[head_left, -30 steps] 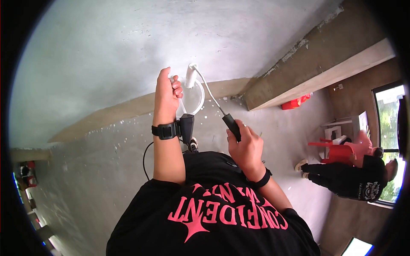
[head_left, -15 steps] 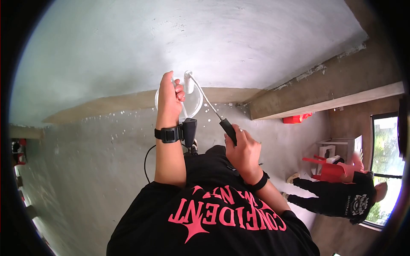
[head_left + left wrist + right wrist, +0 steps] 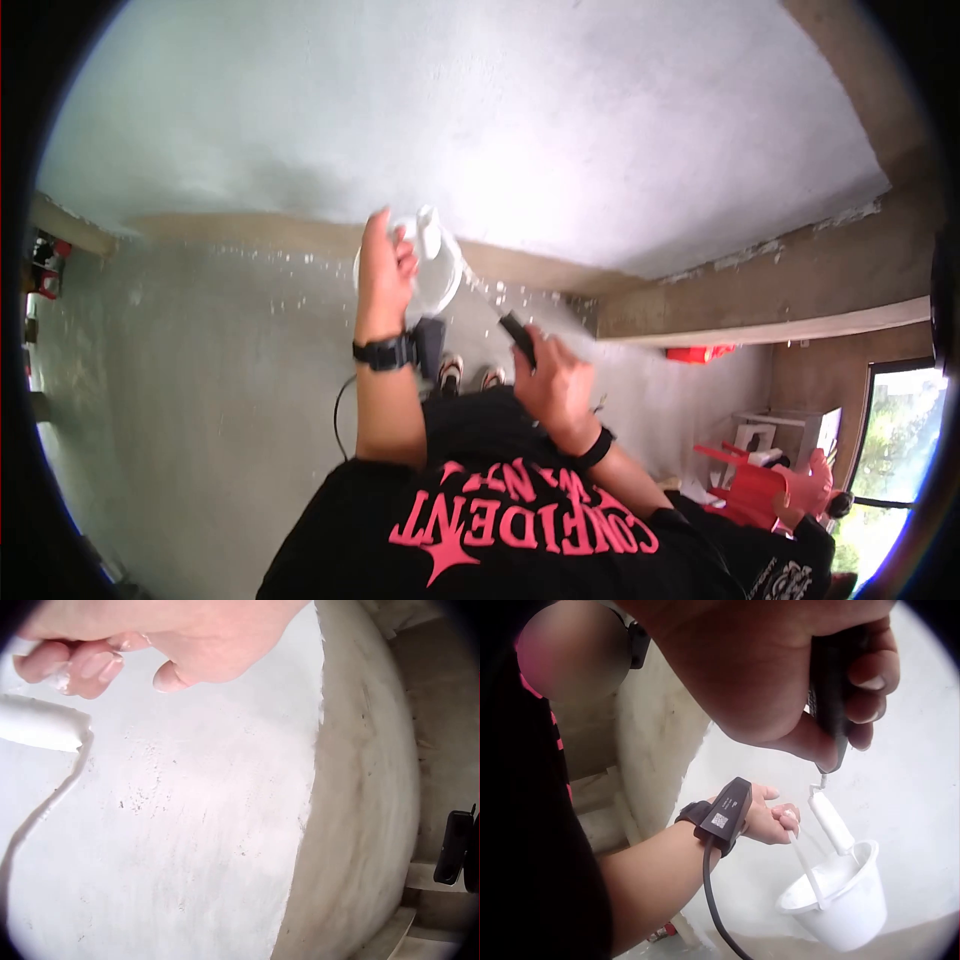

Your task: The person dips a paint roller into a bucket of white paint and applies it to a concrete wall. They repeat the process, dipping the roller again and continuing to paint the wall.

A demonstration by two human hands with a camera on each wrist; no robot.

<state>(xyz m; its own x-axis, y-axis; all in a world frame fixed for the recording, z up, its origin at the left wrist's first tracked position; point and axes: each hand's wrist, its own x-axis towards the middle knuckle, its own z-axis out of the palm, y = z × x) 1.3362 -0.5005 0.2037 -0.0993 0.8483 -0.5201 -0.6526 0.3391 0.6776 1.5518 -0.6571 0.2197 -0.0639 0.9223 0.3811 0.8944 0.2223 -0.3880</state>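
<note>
A: While the left hand point(image 3: 769, 817) curls round the bail point(image 3: 802, 862), the bucket point(image 3: 855, 915) hangs at 4 o'clock of it, near the wall point(image 3: 500, 120). Step?
B: Loading, likely. Right hand point(image 3: 550, 375) is clamped on the black grip point(image 3: 829, 682). In the head view the roller point(image 3: 829, 819) sits at 11 o'clock of that hand, over the bucket's rim.
A: Dipped?
B: Cannot tell.
A: Next move needs?
B: Probably a steady bucket and a clean lift of the roller to the wall at 12 o'clock.
</note>
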